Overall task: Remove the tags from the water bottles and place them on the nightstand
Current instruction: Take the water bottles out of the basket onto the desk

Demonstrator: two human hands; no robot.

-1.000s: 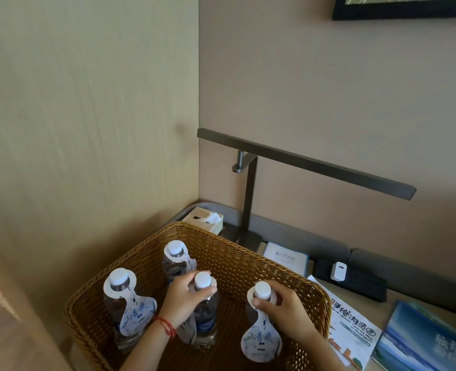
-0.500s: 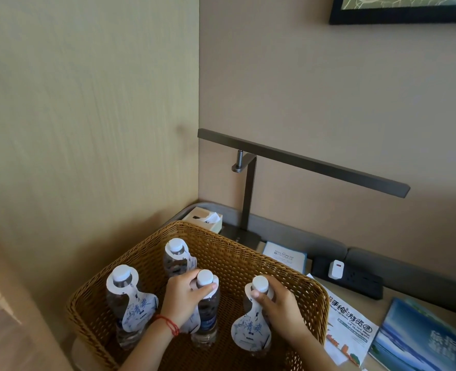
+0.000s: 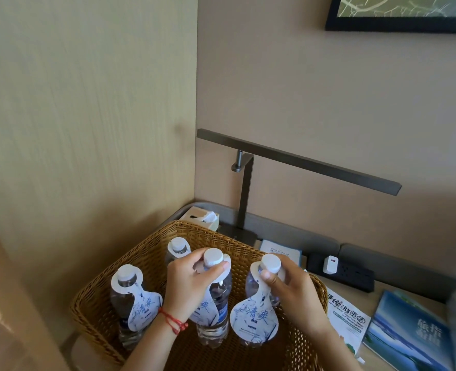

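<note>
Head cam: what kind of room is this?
Likely a hotel guest room, at the bedside: a tissue box, a slim desk lamp, tourist brochures, and tagged complimentary-style water bottles in a wicker basket.

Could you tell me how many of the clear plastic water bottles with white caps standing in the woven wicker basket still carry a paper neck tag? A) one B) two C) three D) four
D: all four clear plastic water bottles in the woven wicker basket show a white paper tag at the neck.
</note>
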